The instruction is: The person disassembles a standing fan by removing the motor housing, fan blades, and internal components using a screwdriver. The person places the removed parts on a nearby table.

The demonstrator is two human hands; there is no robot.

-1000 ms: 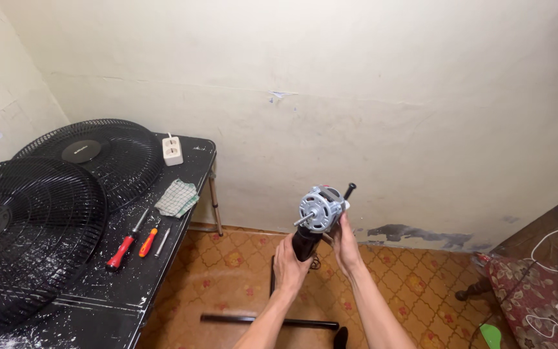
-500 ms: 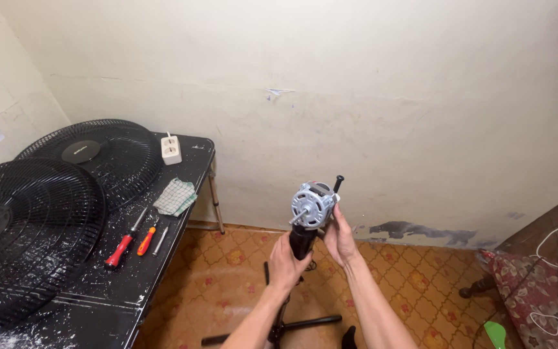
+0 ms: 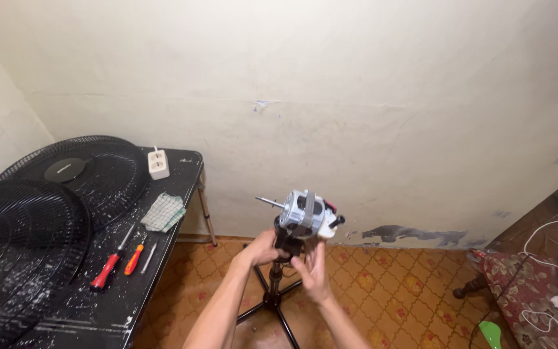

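1. Fan motor [image 3: 303, 213], bare ribbed silver metal with a thin steel shaft poking out to the left, sits on top of a black stand [image 3: 274, 294] over the patterned orange floor tiles, in front of the scuffed cream wall.
2. Left hand [image 3: 261, 248] has its fingers curled snug round the black neck right under the motor.
3. Right hand [image 3: 312, 274] is just below the motor, fingers loose and half open; can't tell if it's touching anything.
4. Off to the left there's a paint-speckled black table [image 3: 163, 226] with two round wire fan grilles [image 3: 27, 245], a red screwdriver [image 3: 106, 271], an orange screwdriver [image 3: 133, 258], a checked rag [image 3: 163, 211] and a white socket block [image 3: 157, 163].

Shiny metal fan motor [image 3: 303, 212]; matt black plastic grilles [image 3: 27, 226].
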